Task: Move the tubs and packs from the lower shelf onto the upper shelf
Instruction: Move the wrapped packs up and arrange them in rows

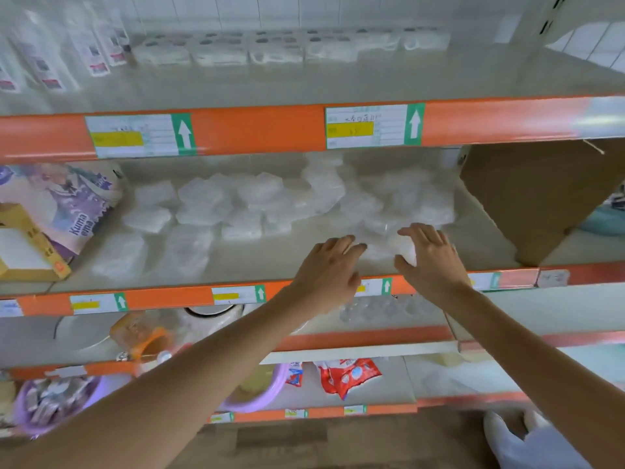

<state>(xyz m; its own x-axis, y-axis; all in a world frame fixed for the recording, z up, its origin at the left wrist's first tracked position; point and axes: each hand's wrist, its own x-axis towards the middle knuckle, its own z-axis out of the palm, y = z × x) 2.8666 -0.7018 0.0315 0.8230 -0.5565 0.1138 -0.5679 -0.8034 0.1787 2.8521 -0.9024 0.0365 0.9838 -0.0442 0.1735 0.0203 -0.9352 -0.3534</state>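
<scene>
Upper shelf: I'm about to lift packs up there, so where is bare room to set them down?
The upper shelf is bare along its front strip, between the back row of white packs and the orange rail, and widest toward the right end. The left end is crowded with tall packs that stand nearer the front.

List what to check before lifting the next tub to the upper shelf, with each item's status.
1. Left hand beside the clear tub: ok.
2. Right hand on its other side: ok.
3. Fingers curled round the tub: not ok, they look spread.
4. Room on the upper shelf: ok, bare strip in front of the white packs.
5. Cardboard box apart from both hands: ok.
6. Tub's lid shut: cannot tell, blurred.
</scene>
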